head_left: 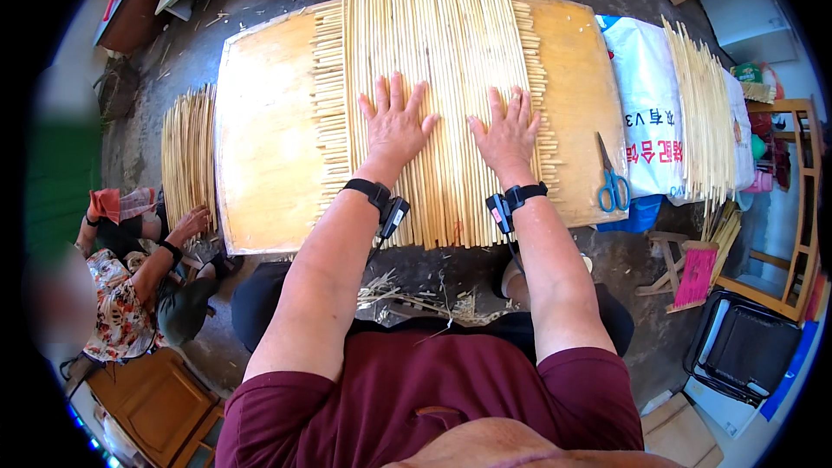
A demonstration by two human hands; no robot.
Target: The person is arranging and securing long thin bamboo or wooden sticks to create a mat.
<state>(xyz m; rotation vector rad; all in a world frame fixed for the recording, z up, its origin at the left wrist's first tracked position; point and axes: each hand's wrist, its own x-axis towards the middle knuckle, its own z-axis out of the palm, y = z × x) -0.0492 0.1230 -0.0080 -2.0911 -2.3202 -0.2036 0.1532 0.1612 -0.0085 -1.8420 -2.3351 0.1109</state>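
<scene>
A dense mat of straw-coloured stalks lies on a pale wooden board. Its upper stalks run away from me, side by side. Beneath them, crosswise stalks stick out on both sides. My left hand rests palm down on the left part of the upper layer, fingers spread. On the right part, my right hand lies flat too, its fingers slightly apart. Neither hand grips anything. Scissors with blue handles lie on the board to the right, blades pointing away.
A bundle of stalks lies on white printed sacks at right. Left of the board, another person's hand touches more stalks. Stalk scraps litter the floor before me. A pink-strapped folding stool stands at lower right.
</scene>
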